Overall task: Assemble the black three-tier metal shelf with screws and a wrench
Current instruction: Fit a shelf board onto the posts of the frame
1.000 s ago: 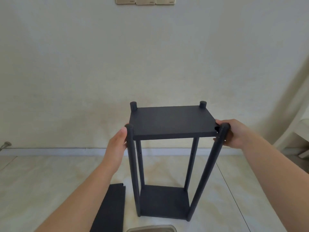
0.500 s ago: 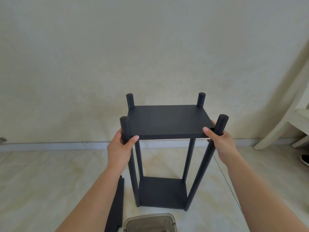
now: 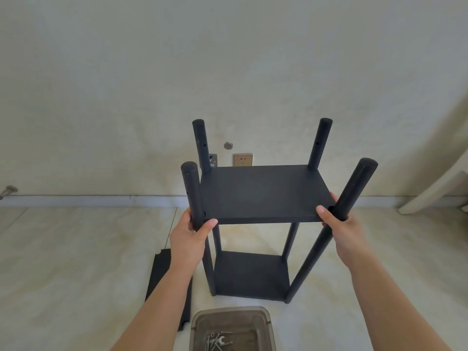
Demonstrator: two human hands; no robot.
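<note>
The black shelf frame stands on the floor: four round posts [image 3: 354, 188] with a bottom panel [image 3: 250, 273] fixed low between them. A second black panel [image 3: 263, 193] sits between the posts well below their tops. My left hand [image 3: 193, 234] grips its near left corner around the front left post [image 3: 192, 196], thumb on the panel's edge. My right hand [image 3: 342, 224] grips the near right corner by the front right post. A third black panel [image 3: 162, 277] lies flat on the floor to the left, partly hidden by my left forearm.
A clear plastic tub [image 3: 231, 323] near my feet holds screws and a small wrench [image 3: 219, 342]. A wall with a socket plate [image 3: 242, 159] stands close behind the frame. A pale chair leg [image 3: 430, 191] slants at the right. Tiled floor surrounds the frame.
Both hands have slid the upper panel down the posts, from level with the post tops to well below them. My view has tilted downward, bringing the tub into sight.
</note>
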